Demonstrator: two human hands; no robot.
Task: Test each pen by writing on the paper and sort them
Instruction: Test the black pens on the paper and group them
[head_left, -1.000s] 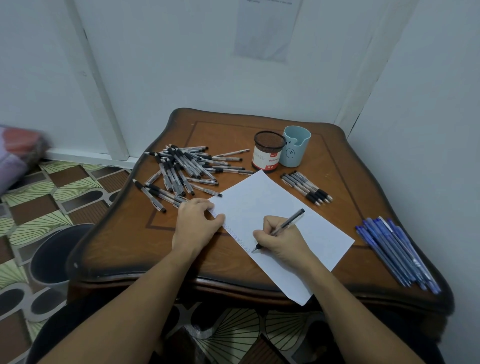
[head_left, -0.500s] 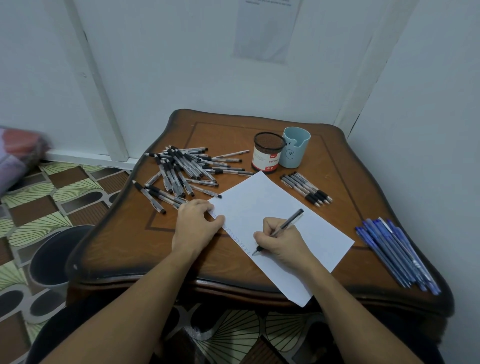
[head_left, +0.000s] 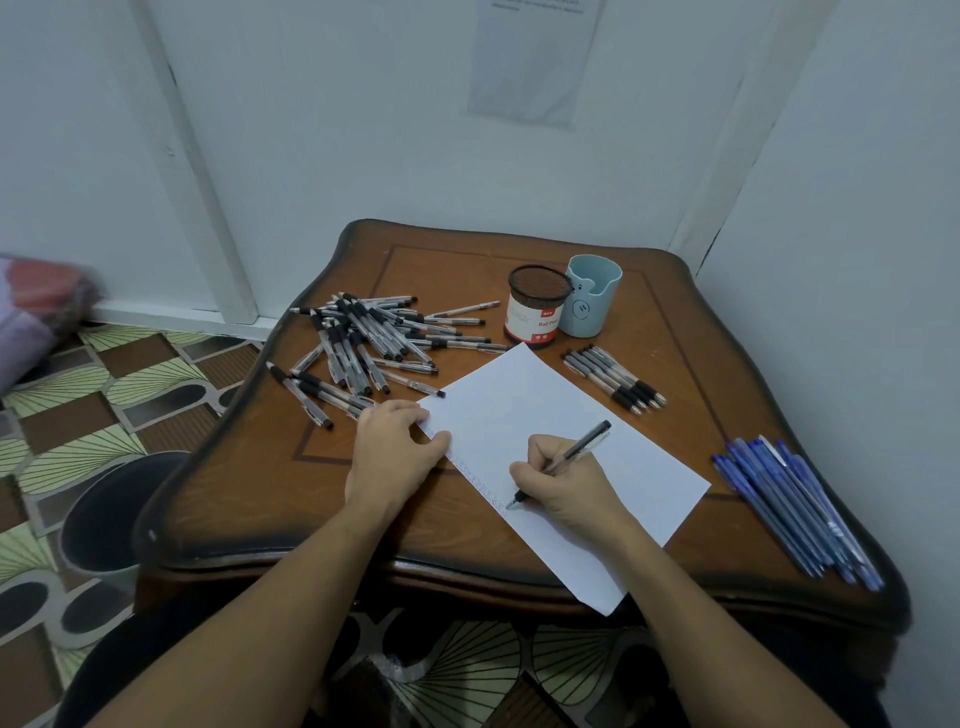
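A white sheet of paper (head_left: 550, 431) lies tilted on the wooden table (head_left: 675, 332). My right hand (head_left: 566, 483) grips a black pen (head_left: 582, 447), its tip touching the paper's left edge beside a row of small marks. My left hand (head_left: 389, 452) rests on the paper's upper left corner, fingers curled loosely, thumb on the sheet. A big heap of black-grip pens (head_left: 363, 343) lies at the table's left. A small row of black pens (head_left: 613, 379) lies right of the paper. Several blue pens (head_left: 795, 509) lie at the table's right edge.
A mesh pen cup with a red-and-white label (head_left: 535, 306) and a light blue cup (head_left: 592, 296) stand behind the paper. A dark bin (head_left: 109, 509) stands on the patterned floor at the left. White walls close in behind and at the right.
The pen tip has crept slightly down along the paper's left edge. My left hand has stayed in place.
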